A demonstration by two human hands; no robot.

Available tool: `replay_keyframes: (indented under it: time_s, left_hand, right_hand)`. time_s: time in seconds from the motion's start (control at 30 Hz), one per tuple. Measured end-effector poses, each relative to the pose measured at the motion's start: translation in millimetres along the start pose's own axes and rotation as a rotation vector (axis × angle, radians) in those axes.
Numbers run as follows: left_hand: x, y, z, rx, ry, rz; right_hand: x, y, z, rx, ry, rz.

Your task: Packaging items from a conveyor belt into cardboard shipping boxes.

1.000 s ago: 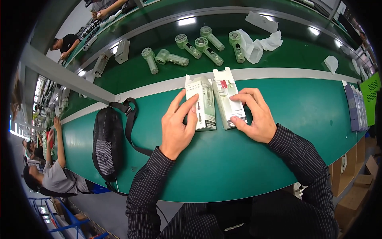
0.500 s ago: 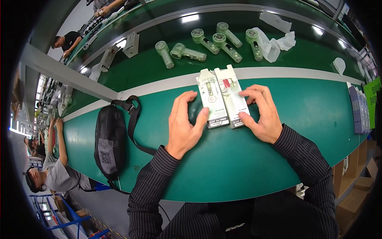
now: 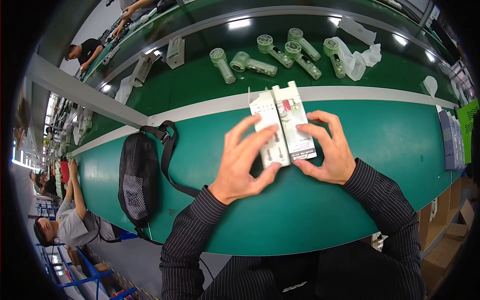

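White cardboard in an oblong box with small dark pictures on its face [image 3: 274, 145] lies beside a second oblong white box with a red patch [image 3: 295, 137], both on the dark green tabletop [image 3: 300, 215], their far-end flaps raised. Half a second ago the first box showed its face with a fan picture; now a different face is up. The bare left hand [image 3: 245, 162], then at that box's left side, now reaches over it, fingers spread, thumb at the near end; I cannot tell whether it grips. The bare right hand [image 3: 327, 152] stays at the second box, fingertips by the right edge, thumb at the near end; its grip is unclear. Beyond lie six translucent pale-green handheld fans [image 3: 307, 67].
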State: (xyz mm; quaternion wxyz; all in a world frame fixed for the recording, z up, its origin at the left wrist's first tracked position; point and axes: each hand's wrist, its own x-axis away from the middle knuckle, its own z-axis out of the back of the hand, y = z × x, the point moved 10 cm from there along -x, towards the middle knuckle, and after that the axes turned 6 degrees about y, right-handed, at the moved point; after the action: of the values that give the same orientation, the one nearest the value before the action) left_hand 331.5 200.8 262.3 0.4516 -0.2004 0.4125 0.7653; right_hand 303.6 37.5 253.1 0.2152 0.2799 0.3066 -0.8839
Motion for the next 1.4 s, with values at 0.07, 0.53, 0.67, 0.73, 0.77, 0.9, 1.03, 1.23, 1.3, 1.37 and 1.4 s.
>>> replay_keyframes:
  time_s: [0.07,0.53,0.67,0.73,0.77,0.9,1.03,1.23,1.3,1.37,1.4]
  left_hand:
    - [2.7,4.6,-6.4,0.08,-0.084,-0.02]
    - [42.3,-80.5,39.1,0.575,0.326,0.502]
    - [36.2,-63.8,38.4,0.589,0.241,0.332]
    - [36.2,-67.2,45.3,0.56,0.248,0.323]
    - [38.4,-72.9,52.2,0.535,0.267,0.325]
    - [24.2,-115.4,108.2,0.205,0.395,0.426]
    - [-37.8,-213.0,190.8,-0.177,0.488,0.462]
    - [-65.2,-404.5,231.0,-1.105,-0.117,0.569]
    - [-45.9,-421.2,289.9,-1.353,-0.069,0.196]
    - [-41.7,-461.0,278.0,-1.395,-0.326,0.086]
    - [-43.3,-496.5,256.6,-1.199,-0.28,0.488]
  right_hand:
    - [-3.3,-12.7,-4.3,0.009,-0.028,0.063]
    - [-16.2,-71.1,-49.8,0.308,-0.115,0.216]
    - [-17.2,-76.1,-62.8,0.295,-0.097,0.195]
    - [-17.2,-78.5,-65.1,0.31,-0.104,0.21]
    - [-17.7,-80.6,-65.0,0.31,-0.092,0.207]
    - [-23.1,-85.5,-70.8,0.275,-0.109,0.178]
    - [-21.8,-87.1,-77.6,0.293,-0.062,0.172]
    - [-27.3,-87.0,-89.5,0.334,0.047,0.195]
    - [-38.3,-100.3,-93.1,0.326,0.095,0.197]
    - [-39.5,-109.0,-99.6,0.181,0.177,0.256]
    - [-38.5,-97.8,-106.4,0.233,0.12,0.225]
